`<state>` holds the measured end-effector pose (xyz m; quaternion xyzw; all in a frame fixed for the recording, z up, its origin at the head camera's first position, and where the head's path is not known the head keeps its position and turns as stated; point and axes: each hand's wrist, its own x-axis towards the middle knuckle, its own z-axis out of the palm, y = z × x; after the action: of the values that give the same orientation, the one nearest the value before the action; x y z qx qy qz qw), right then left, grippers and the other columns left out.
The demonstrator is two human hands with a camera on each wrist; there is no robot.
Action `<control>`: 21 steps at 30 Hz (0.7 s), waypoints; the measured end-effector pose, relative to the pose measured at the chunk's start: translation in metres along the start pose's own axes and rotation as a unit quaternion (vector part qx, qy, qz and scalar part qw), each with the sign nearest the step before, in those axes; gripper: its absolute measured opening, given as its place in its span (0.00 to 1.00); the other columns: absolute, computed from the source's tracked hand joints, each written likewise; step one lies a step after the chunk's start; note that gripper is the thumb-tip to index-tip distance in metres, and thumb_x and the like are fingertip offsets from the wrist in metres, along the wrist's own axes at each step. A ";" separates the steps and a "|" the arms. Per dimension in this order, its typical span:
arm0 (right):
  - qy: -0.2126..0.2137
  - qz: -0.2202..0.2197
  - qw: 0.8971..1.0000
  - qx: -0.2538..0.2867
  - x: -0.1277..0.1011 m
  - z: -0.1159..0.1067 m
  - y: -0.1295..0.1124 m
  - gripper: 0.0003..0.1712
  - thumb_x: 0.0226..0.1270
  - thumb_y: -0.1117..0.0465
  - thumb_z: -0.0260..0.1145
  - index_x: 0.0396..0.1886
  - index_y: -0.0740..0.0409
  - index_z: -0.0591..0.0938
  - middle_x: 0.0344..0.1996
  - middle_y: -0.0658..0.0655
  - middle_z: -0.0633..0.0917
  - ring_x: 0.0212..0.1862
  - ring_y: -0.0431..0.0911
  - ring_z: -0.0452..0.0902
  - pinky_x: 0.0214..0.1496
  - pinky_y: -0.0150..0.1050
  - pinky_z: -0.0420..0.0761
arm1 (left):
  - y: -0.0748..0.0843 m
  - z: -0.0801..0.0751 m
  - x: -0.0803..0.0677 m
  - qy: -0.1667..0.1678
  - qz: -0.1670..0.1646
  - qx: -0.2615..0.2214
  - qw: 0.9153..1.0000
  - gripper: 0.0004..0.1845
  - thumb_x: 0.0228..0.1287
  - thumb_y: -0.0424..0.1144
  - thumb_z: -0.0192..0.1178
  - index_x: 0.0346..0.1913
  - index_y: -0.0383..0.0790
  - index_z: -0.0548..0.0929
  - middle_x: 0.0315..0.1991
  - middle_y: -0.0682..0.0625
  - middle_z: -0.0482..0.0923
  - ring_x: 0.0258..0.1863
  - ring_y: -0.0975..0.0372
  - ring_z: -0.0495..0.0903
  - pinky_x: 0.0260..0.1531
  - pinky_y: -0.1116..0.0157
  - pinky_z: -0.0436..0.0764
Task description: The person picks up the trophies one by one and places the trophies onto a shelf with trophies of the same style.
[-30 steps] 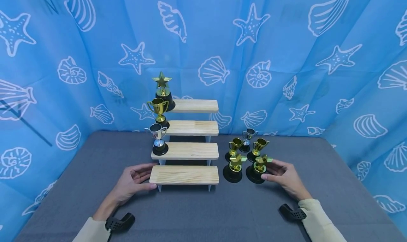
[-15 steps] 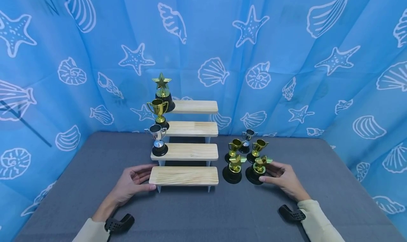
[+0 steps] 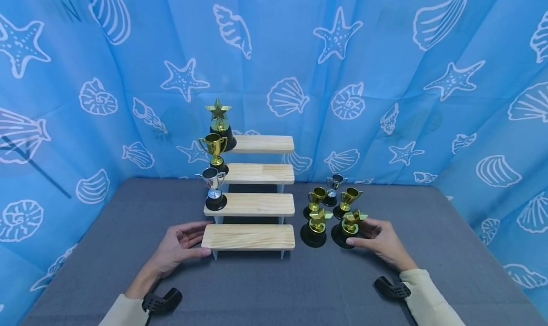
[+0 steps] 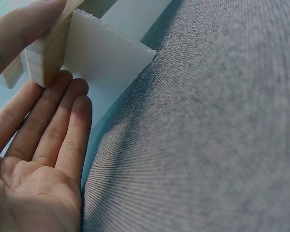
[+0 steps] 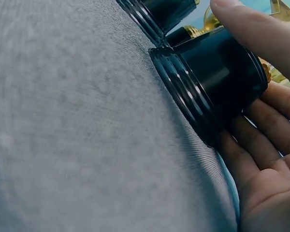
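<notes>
R hand [image 3: 381,238]: thumb & fingers clamped on the black base of the R star trophy [image 3: 350,228], thumb on its near side, other fingers [image 5: 253,142] round behind; that trophy stands upright on the gray table [image 3: 317,288], at the front R of its group. L hand [image 3: 177,244]: thumb along the front L corner of the rack's bottom shelf [image 3: 248,236], other fingers [image 4: 77,130] nearly straight & close tog., tips at the shelf's L end, palm off it; can't tell how hard they press. A whitish leg [image 4: 106,53] shows under that shelf in the L wrist view. Just L of the R star trophy, approx. level w/ it, is the L star trophy [image 3: 317,226]; right behind them 2 gold cups, L one [image 3: 317,200] & R one [image 3: 348,200], then a small silver cup [image 3: 335,185] at the back. On the rack, all at the L end: silver trophy [image 3: 214,185] on 2nd shelf up, gold trophy [image 3: 215,147] on 3rd, tall star trophy [image 3: 219,119] on top. Black wrist mounts [image 3: 162,300] & pale sleeves [image 3: 430,295] on both arms. Blue curtain [image 3: 274,54] w/ white shells & starfish behind.
</notes>
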<state>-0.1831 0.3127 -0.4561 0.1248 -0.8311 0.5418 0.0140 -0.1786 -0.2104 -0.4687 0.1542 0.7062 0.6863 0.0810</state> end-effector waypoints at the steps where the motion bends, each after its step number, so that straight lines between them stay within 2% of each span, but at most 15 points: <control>1: -0.001 0.000 1.000 -0.002 0.000 0.001 0.000 0.31 0.58 0.68 0.78 0.59 0.75 0.79 0.55 0.74 0.82 0.51 0.31 0.80 0.52 0.26 0.83 | 0.000 0.000 0.000 0.000 0.000 0.001 1.000 0.38 0.54 0.23 0.72 0.67 0.19 0.67 0.65 0.26 0.70 0.57 0.64 0.80 0.61 0.66 0.80; 13: 0.007 0.005 1.000 0.008 0.002 0.003 -0.005 0.27 0.59 0.69 0.77 0.57 0.75 0.81 0.53 0.73 0.83 0.49 0.31 0.81 0.46 0.28 0.86 | 0.001 0.000 0.000 0.000 -0.002 0.002 1.000 0.38 0.54 0.23 0.72 0.68 0.18 0.66 0.65 0.26 0.70 0.57 0.65 0.81 0.60 0.66 0.80; 21: 0.006 0.008 1.000 -0.025 0.003 0.002 -0.004 0.26 0.61 0.67 0.77 0.57 0.74 0.81 0.54 0.71 0.84 0.49 0.31 0.80 0.43 0.29 0.86 | 0.001 0.000 0.001 0.001 -0.008 -0.001 1.000 0.39 0.54 0.23 0.72 0.68 0.18 0.66 0.65 0.26 0.70 0.57 0.65 0.81 0.60 0.66 0.80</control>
<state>-0.1854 0.3087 -0.4531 0.1146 -0.8451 0.5219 0.0176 -0.1796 -0.2102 -0.4678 0.1477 0.7067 0.6867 0.0855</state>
